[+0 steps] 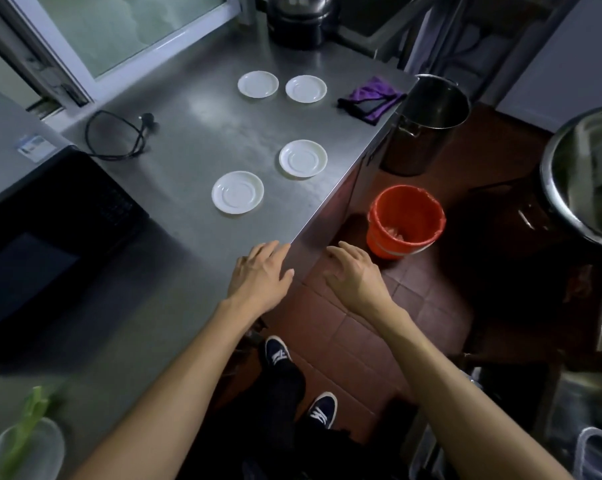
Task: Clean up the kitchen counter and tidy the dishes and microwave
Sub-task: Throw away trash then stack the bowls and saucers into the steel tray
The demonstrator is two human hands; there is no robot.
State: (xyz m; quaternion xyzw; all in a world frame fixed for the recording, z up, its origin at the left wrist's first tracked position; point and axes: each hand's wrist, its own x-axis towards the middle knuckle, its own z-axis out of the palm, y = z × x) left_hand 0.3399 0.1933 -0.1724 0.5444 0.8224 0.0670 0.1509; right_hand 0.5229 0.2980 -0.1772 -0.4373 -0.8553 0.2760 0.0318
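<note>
Several white saucers lie on the steel counter (175,140): one near me (237,192), one to its right (303,158), and two side by side farther back (258,84) (306,88). A purple cloth (374,98) is bunched at the counter's far right corner. The black microwave (46,216) stands on the left with its door towards me. My left hand (258,275) hovers over the counter's front edge with fingers straight and empty. My right hand (355,271) hangs beyond the edge above the floor, fingers loosely spread, holding nothing.
A black power cord (119,136) lies coiled behind the microwave. A red bucket (405,220) and a tall steel pot (427,123) stand on the tiled floor right of the counter. A dark appliance (297,22) sits at the back. A clear container with greens (26,441) is at bottom left.
</note>
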